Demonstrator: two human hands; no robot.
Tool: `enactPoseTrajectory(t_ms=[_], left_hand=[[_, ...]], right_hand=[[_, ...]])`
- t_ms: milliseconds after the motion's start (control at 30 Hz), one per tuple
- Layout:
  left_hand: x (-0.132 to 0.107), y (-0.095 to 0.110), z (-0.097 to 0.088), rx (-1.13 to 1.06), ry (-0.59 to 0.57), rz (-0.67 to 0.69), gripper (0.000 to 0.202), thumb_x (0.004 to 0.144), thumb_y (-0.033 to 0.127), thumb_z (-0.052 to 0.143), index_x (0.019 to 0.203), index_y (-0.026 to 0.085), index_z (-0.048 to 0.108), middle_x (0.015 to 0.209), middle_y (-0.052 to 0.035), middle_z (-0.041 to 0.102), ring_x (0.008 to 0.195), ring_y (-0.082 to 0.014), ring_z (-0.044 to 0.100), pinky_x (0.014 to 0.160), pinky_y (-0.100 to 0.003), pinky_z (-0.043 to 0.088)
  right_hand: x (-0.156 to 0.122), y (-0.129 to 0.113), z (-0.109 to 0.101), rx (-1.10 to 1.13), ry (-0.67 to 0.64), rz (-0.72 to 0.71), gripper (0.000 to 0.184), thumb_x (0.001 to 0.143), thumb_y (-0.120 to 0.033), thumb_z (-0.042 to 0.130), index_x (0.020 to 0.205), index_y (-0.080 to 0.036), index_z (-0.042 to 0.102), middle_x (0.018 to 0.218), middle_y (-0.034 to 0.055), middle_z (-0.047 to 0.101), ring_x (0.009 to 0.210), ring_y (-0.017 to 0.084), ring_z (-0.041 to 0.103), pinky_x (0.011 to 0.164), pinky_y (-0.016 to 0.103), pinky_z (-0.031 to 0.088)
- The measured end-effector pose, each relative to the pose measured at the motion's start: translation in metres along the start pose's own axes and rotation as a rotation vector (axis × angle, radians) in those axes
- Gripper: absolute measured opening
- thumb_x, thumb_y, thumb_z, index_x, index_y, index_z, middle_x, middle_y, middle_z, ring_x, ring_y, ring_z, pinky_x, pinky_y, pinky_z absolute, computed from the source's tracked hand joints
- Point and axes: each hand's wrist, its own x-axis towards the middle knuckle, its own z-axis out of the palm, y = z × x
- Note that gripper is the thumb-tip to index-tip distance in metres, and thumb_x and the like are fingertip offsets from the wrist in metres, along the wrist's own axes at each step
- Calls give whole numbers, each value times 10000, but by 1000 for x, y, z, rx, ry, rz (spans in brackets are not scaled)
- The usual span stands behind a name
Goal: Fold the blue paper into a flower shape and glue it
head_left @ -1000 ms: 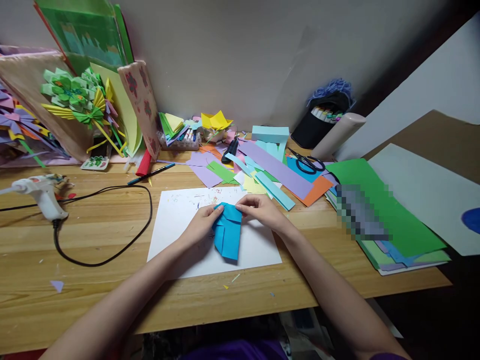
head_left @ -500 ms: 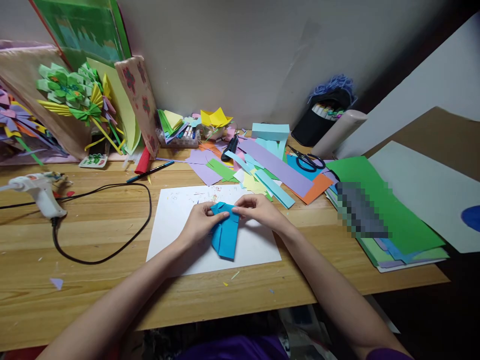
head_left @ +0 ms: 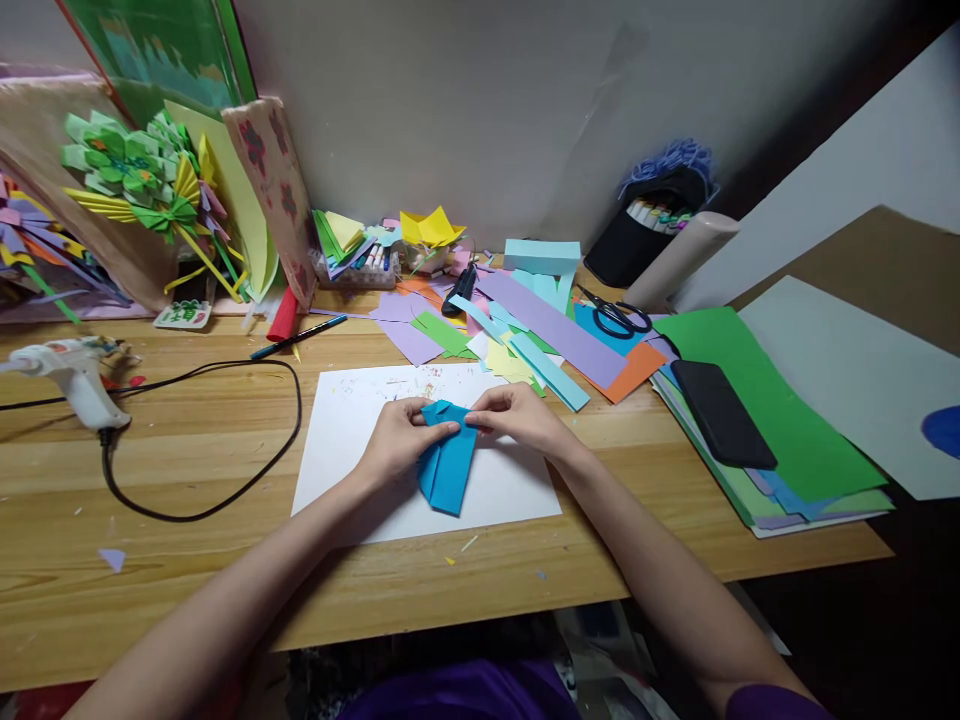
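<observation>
A folded piece of blue paper [head_left: 451,465] is held over a white sheet [head_left: 337,430] on the wooden table. It has a long lengthwise crease and small folds along its top end. My left hand [head_left: 405,437] grips its upper left side, thumb lying across the front and fingers behind. My right hand [head_left: 517,415] pinches the upper right corner between thumb and fingertips. What the fingers behind the paper do is hidden.
Coloured paper scraps [head_left: 540,320], scissors [head_left: 619,315] and a box cutter [head_left: 460,290] lie behind the white sheet. A glue gun [head_left: 75,380] with a looped black cord is at left. At right, a phone [head_left: 721,413] rests on stacked coloured paper [head_left: 810,430].
The blue paper's lower end has swung slightly left, tilting it a little more. Both hands keep their hold at the top. The whole view has shifted slightly.
</observation>
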Motion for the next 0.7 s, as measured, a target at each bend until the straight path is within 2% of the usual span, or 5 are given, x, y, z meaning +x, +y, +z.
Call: enactPoseTrajectory(t_ms=[167,300,533,633,700], left_hand=[[0,1,-1,65,-1,31,262,587,313,743,679,108,608,551,4,554,493,-87,459,463,-208,332],[0,-1,-1,109,0,36,342,584,295,740,849,97,657,585,0,588,500,-88,470,473,-204,351],[0,-2,0,148,-15,65,390,601,286,724,935,93,666,717,-51,655,571,-122,537,516,-225,400],[0,0,0,173,-20,30,418,618,325,714,963,98,652,754,-63,669,608,-147,568,539,-240,418],[0,1,1,211,-8,21,425,620,346,714,963,104,646,791,-71,677,641,-161,585,556,-245,428]], right_hand=[[-1,-1,0,7,-19,1,279,593,-386,749,638,-135,636,609,15,632,553,102,575,526,227,449],[-1,-1,0,-41,-54,-9,274,641,-398,712,678,-139,633,621,15,620,549,106,571,519,232,449],[-6,-7,7,-285,18,-208,153,745,-314,629,709,-166,642,717,26,651,660,130,591,611,250,475],[-26,-2,-18,-483,286,-316,177,841,-302,504,920,-196,621,958,57,655,889,167,597,777,304,483],[-47,13,-53,-665,701,-343,255,875,-298,429,1062,-172,549,1089,108,605,1046,204,534,919,383,421]])
